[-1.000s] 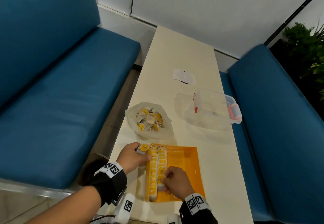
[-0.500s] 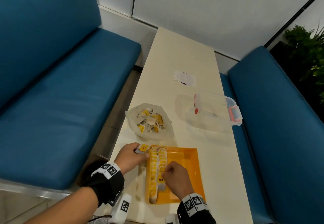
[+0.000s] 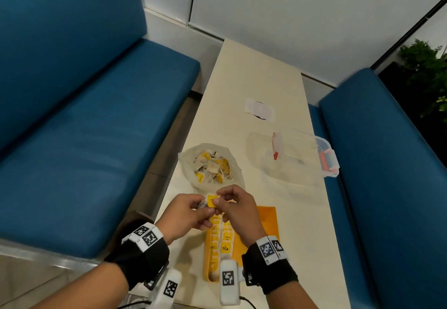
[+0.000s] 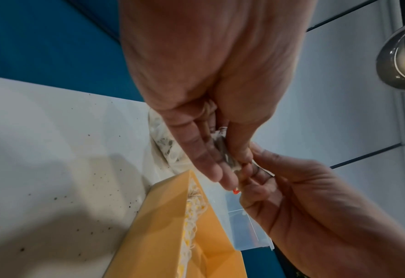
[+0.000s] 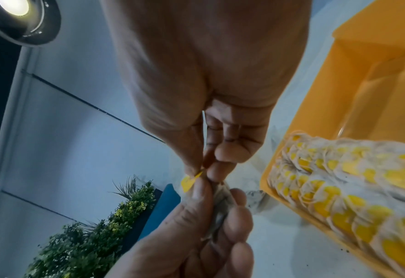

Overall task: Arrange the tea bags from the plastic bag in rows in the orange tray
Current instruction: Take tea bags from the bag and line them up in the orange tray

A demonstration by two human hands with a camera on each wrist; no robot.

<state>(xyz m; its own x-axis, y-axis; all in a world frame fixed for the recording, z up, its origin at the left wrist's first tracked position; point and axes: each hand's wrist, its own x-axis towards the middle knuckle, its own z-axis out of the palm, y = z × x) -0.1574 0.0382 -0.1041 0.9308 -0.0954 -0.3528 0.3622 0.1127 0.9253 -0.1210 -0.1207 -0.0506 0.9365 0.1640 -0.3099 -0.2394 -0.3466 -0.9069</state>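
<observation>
Both hands meet above the far end of the orange tray (image 3: 269, 221) and hold one tea bag (image 3: 210, 202). My left hand (image 3: 191, 212) grips its pale pouch (image 4: 222, 148) between thumb and fingers. My right hand (image 3: 232, 202) pinches its yellow tag (image 5: 191, 181). Two rows of tea bags (image 3: 220, 243) with yellow tags lie along the tray's left side (image 5: 339, 188). The plastic bag (image 3: 210, 166) with several loose tea bags sits open just beyond the hands.
A clear plastic box (image 3: 302, 156) with red latches stands on the right of the cream table (image 3: 254, 78). A white paper slip (image 3: 260, 109) lies farther back. Blue benches (image 3: 84, 127) flank the table on both sides.
My right hand left the row in the tray and rose to meet my left hand. The left hand lifted its tea bag from beside the tray's corner, and both now hold it.
</observation>
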